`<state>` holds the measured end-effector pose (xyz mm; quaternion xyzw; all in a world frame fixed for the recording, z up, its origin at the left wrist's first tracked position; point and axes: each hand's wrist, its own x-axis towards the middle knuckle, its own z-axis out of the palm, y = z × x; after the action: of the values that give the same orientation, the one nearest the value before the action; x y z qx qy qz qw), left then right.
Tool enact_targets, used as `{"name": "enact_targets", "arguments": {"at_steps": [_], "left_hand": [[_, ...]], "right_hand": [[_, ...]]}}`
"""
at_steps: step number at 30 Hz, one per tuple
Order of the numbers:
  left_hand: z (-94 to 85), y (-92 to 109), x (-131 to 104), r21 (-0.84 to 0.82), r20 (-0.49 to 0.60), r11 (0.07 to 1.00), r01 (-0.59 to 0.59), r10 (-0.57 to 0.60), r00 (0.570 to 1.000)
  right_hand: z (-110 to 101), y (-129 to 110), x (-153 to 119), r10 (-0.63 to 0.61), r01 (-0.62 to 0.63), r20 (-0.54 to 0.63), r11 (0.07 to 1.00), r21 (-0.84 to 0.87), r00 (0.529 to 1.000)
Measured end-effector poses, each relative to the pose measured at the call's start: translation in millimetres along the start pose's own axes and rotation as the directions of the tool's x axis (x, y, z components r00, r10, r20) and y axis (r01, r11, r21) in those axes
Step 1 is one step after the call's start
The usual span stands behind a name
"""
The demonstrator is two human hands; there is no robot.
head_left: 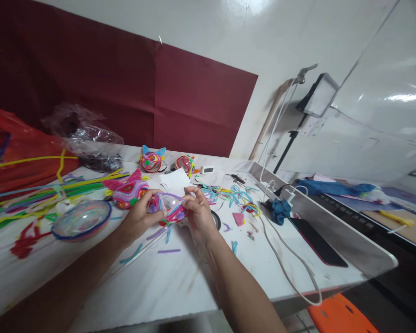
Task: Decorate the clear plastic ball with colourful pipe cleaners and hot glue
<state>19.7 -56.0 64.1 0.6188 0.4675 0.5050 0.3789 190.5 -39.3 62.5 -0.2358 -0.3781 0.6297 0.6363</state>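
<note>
A small clear dome trimmed with pink, purple and blue fuzzy strips is held between both hands above the white table. My left hand grips its left side, thumb in front. My right hand pinches its right edge with thumb and fingers. Just behind my left hand lies a pink and purple fuzzy piece with ears. Further left rests a clear bowl with a blue rim. Two decorated balls, one with blue ears and one with coloured strips, stand at the back.
Colourful fuzzy sticks and a red bag cover the left side. Blue strip pieces are scattered right of centre. A white cable loops over the right front edge, near a black flat device. A lamp stands behind.
</note>
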Motion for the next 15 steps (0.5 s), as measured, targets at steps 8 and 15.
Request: {"name": "enact_targets", "arguments": {"at_steps": [8,15], "left_hand": [[0.4,-2.6,1.5,0.041,-0.022,0.998,-0.038,0.039,0.999],[4.9,1.5,-1.3,-0.077,-0.047,0.997,0.012,-0.016,0.999]], "right_hand": [[-2.4,3.2,4.7,-0.035,0.036,0.030,0.999,-0.023,0.999],[-1.9,1.9,6.6,-0.039,0.041,0.056,0.999,-0.025,0.998]]}}
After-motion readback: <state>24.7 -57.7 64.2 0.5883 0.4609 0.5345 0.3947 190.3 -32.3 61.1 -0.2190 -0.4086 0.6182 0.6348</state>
